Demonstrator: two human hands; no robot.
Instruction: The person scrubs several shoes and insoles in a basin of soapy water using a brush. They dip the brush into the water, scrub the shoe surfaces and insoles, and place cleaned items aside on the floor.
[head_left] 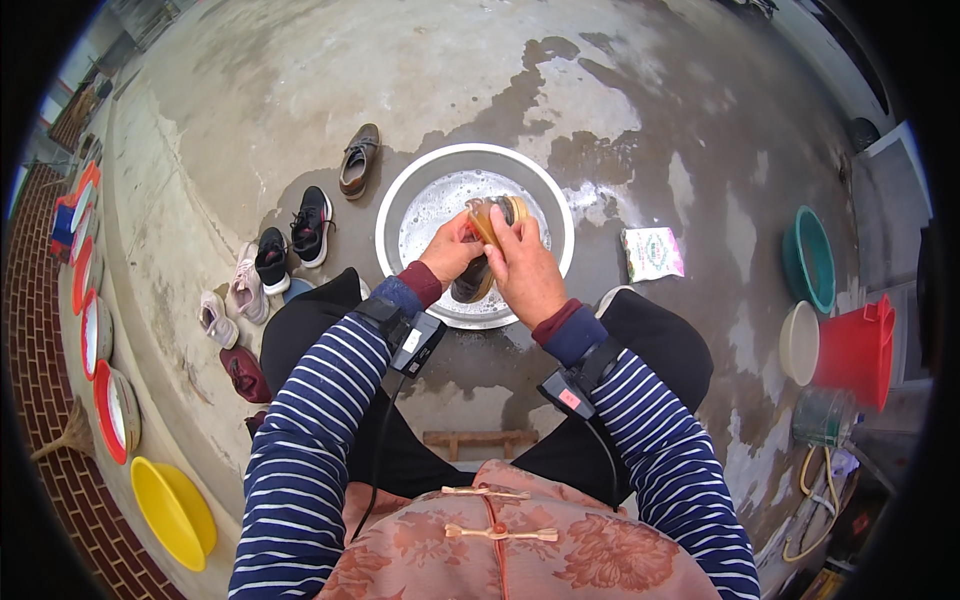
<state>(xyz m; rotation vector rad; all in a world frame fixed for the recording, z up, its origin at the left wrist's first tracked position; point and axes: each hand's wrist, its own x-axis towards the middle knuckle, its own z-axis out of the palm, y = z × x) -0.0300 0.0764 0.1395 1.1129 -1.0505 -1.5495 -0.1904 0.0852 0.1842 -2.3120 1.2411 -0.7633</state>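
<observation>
A wet, dark brown shoe [474,281] with a tan sole edge is between my hands, tilted above a wide metal basin [556,190]. My left hand [452,248] has its fingers closed on the shoe's left side. On the other side my right hand [528,270] grips it, thumb and fingers pressed near the upper end. An amber-brown surface shows between my fingertips; whether it is part of the shoe or a separate piece, I cannot tell. Foamy, bubbly water [432,205] lies in the basin below.
Left of the basin stand a brown shoe [358,162], black sneakers [312,226], pale pink shoes [248,284] and a dark red shoe [245,374]. A white-and-pink packet [652,254] lies right. Farther right are a green basin [809,260] and red bucket [855,353]; a yellow basin [173,513] is lower left.
</observation>
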